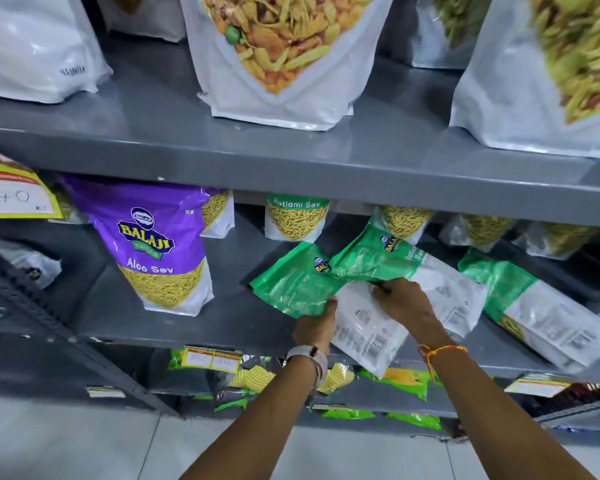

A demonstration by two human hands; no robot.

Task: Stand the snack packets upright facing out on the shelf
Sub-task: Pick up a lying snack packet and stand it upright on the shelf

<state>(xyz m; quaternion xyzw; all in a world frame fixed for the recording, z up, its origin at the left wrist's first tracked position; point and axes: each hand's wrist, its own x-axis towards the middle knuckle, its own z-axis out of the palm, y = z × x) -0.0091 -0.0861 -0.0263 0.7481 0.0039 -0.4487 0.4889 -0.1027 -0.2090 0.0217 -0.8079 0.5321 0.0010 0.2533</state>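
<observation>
Three green and white Ratlami Sev packets lie flat, back side up, on the grey middle shelf [174,327]. My left hand [315,328] grips the left edge of the nearest green packet [298,289], whose white lower end hangs over the shelf's front edge. My right hand [404,301] presses on the same packet where a second green packet [395,261] overlaps it. A third green packet [541,306] lies flat further right. A purple Aloo Sev packet [160,244] stands upright facing out to the left.
Several Ratlami Sev packets [296,220] stand upright at the back of the shelf. Large white snack bags [274,53] stand on the shelf above. Yellow price tags [14,199] hang at the left. Green packets [406,379] fill the shelf below.
</observation>
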